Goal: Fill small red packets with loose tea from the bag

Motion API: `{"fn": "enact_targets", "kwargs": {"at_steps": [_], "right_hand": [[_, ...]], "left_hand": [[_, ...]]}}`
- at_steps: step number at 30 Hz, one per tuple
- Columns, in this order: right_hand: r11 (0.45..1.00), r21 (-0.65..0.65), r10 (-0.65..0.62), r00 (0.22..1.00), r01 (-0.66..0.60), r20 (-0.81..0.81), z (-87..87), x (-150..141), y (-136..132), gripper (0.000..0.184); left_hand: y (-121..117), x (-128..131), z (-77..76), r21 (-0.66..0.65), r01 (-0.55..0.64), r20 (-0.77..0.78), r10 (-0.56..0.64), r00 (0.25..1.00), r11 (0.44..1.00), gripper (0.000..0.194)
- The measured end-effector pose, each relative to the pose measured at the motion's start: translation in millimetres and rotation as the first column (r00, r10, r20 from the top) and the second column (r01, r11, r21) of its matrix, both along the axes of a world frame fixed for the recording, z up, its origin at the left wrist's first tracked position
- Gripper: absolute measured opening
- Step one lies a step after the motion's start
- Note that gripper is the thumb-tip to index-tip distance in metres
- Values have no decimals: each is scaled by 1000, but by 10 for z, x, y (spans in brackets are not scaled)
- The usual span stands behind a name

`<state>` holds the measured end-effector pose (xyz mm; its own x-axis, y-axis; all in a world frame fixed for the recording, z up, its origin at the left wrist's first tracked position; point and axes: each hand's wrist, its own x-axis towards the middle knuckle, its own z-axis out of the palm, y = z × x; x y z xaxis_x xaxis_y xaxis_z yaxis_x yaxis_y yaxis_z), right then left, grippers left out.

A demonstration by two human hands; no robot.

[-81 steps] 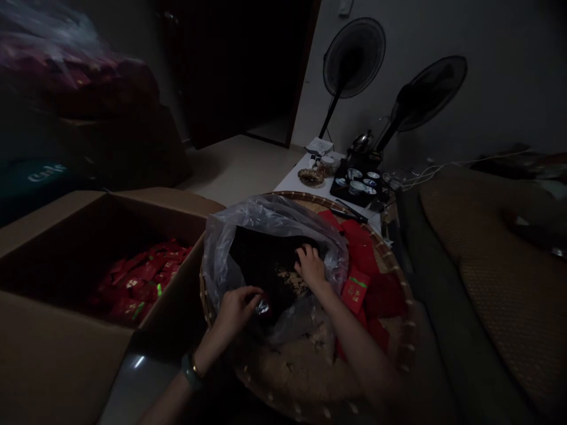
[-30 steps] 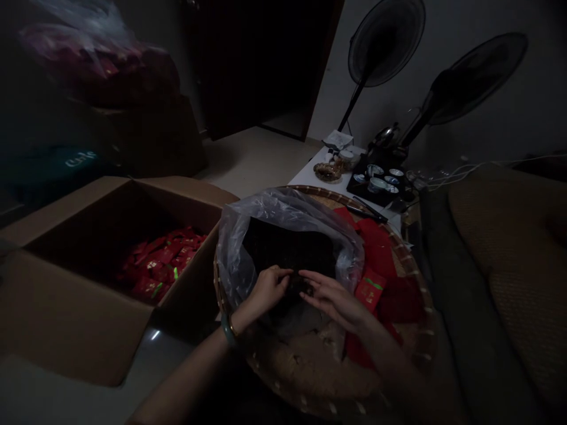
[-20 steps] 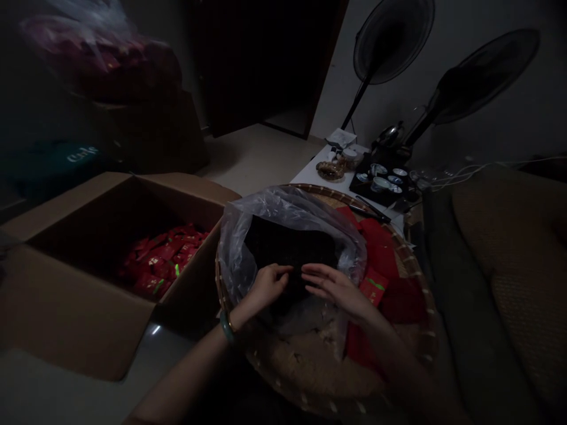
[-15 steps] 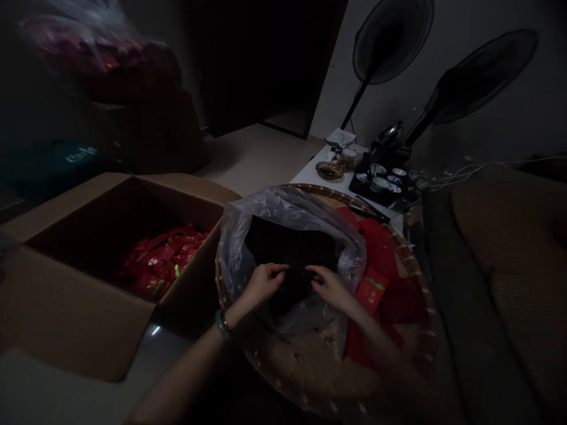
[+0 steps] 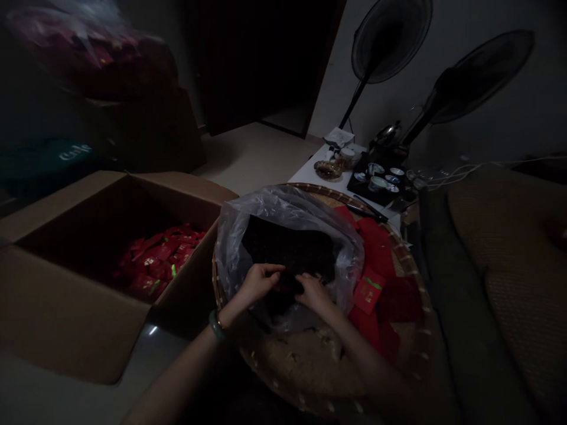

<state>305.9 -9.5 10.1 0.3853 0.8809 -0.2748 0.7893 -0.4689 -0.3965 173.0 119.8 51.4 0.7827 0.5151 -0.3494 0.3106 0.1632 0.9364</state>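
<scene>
A clear plastic bag (image 5: 234, 230) lies wide open on a round woven bamboo tray (image 5: 305, 383), with a dark mass (image 5: 287, 239) inside it. Over its near part, my left hand (image 5: 260, 282) has its thumb and forefinger brought together. Close by on the right, my right hand (image 5: 313, 294) bends its fingers inward in a similar pinch. Darkness between the fingertips hides whatever they hold. Beside the bag, a small red packet (image 5: 368, 291) with a green strip and gold print rests on red sheets or pouches (image 5: 376, 245).
To the left stands an open cardboard box (image 5: 84, 319) containing many red packets (image 5: 163, 257). Behind the tray, a low white table (image 5: 305, 171) bears a black tea tray (image 5: 361, 188) with cups. Two standing fans (image 5: 392, 41) are at the back.
My right hand has moved left and slightly down, nearer my left hand. My left hand has shifted only a little. The whole view has drifted slightly.
</scene>
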Motion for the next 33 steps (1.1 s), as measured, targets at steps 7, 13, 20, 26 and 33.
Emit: {"fn": "enact_targets", "kwargs": {"at_steps": [7,13,20,26,33], "right_hand": [[954,219,-158,965,204,-208,-90,94,-61,15],[808,157,-274,599,567,-752,40,181,-217,23],[756,212,-208,534,620,-820,540,69,-240,25],[785,370,-176,752,496,-635,692,-163,-48,19],[824,450,-120,882,345,-457,714,-217,-130,23]], "left_hand": [[3,0,-30,-57,-16,0,16,1000,998,36],[-20,17,-14,-85,-5,18,6,1000,996,39],[-53,62,-18,-59,-6,15,7,1000,998,37],[-56,42,-7,18,-10,27,9,1000,1000,38],[-50,28,-4,31,-19,28,18,999,999,38]]}}
